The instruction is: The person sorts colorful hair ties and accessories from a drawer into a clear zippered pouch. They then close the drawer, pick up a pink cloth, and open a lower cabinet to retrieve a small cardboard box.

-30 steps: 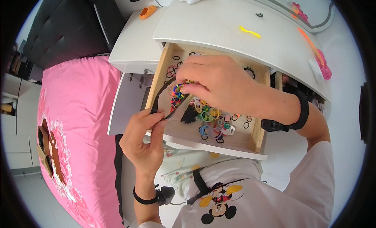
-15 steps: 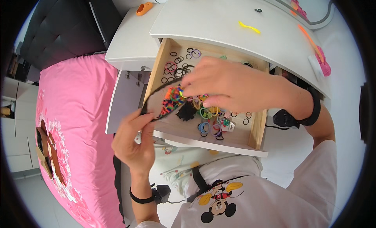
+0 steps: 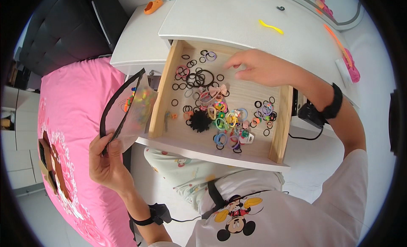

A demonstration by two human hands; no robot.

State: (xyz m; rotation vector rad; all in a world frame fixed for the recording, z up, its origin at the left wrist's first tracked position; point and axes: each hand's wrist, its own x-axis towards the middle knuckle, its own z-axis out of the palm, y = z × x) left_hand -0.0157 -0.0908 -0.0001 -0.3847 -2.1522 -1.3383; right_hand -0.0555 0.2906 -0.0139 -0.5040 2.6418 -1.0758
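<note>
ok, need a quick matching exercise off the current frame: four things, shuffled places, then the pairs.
Things
1. clear bag
2. black pompom
3. orange shoe
4. yellow strip

Places
A. on the dresser top
B. in the left hand
C. on the small side cabinet
D. inside the open drawer

Pairs: 1-B, 2-D, 3-C, 4-A

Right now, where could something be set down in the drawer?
Bare: right of the pink bow, below the right hand; between the black frilly piece and the front panel. Crowded: the middle, with coloured hair ties; back left, with black hair ties.
</note>
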